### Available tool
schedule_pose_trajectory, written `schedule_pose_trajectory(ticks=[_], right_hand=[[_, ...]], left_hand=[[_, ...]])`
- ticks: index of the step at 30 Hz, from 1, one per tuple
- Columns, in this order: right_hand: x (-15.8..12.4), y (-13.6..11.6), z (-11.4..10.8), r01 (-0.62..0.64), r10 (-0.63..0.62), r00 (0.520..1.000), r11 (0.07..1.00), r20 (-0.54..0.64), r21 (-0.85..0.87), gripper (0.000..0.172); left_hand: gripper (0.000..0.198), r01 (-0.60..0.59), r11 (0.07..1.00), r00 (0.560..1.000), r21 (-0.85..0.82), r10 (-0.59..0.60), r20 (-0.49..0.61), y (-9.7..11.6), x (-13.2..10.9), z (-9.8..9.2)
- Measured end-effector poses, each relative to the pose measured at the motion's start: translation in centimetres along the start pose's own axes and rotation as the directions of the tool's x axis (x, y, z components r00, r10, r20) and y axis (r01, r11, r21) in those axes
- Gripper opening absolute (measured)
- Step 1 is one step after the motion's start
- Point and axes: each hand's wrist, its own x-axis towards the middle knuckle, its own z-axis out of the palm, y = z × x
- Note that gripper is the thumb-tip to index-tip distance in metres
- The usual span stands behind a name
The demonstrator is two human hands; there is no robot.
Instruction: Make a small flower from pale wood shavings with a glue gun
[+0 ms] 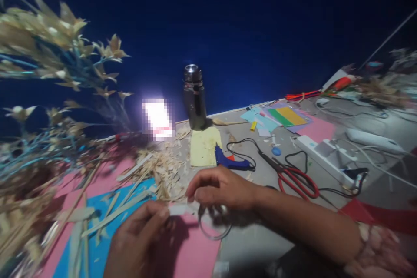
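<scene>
My left hand point(140, 234) is closed, pinching a thin whitish strip point(179, 210) that sticks out to the right from between thumb and forefinger. Just past the strip's far end is my right hand point(221, 189), its fingers curled and thumb bent in; what they hold, if anything, I cannot make out. A thin metal-looking ring point(215, 238) shows under the right hand, and whether the fingers touch it is unclear. Pink paper point(195, 252) lies beneath both hands. Beyond the right hand, a blue glue gun point(234, 163) rests partly on a yellow sheet point(203, 147).
Red-handled scissors point(298, 182) and a white power strip point(325, 160) with cables lie right. A steel flask point(194, 100) stands at the back. Dried-looking flowers point(71, 52), a blue sheet point(97, 213) and wood shavings point(166, 173) fill the left. Coloured papers point(286, 117) lie back right.
</scene>
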Motion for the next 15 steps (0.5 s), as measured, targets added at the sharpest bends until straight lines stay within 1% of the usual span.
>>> schedule_pose_trajectory(ticks=[1,3,4,5,7,9,12,13,15], right_hand=[[0.1,-0.3,0.2,0.021,-0.025,0.998,0.997,-0.05,-0.072,0.047],[0.5,-0.5,0.9,0.029,-0.039,0.997,0.986,-0.06,-0.161,0.035],[0.7,-0.4,1.2,0.03,-0.043,0.997,0.983,-0.067,-0.182,0.031],[0.9,-0.2,1.4,0.021,-0.035,0.997,0.981,-0.072,-0.192,0.028],[1.2,0.4,1.8,-0.012,-0.003,0.996,0.985,-0.086,-0.172,0.03],[1.4,1.0,1.8,-0.047,0.042,0.997,0.995,-0.059,-0.092,0.035],[1.6,1.8,1.6,-0.103,0.097,0.994,0.987,0.054,0.122,0.042],[1.6,2.1,1.5,-0.126,0.115,0.991,0.973,0.068,0.194,0.043],[1.7,2.6,1.3,-0.167,0.161,0.986,0.943,0.046,0.288,0.042]], left_hand=[[0.032,-0.039,0.999,0.999,0.021,0.039,0.008,0.0,-0.2,0.4],[0.03,-0.123,0.988,0.992,0.092,0.118,0.054,-0.2,-0.2,1.0],[0.029,-0.175,0.977,0.984,0.121,0.172,0.041,-0.3,-0.1,1.2],[0.029,-0.191,0.971,0.981,0.141,0.188,0.038,-0.5,0.0,1.2],[0.029,-0.18,0.974,0.983,0.135,0.175,0.052,-0.8,0.3,1.1],[0.027,-0.13,0.99,0.988,0.054,0.125,0.097,-1.0,0.3,1.0],[0.028,-0.059,0.993,0.98,-0.105,0.078,0.181,-1.1,0.1,1.0],[0.03,-0.046,0.989,0.976,-0.142,0.074,0.203,-1.1,0.0,1.0],[0.033,-0.033,0.986,0.975,-0.161,0.067,0.213,-1.2,-0.2,1.1]])
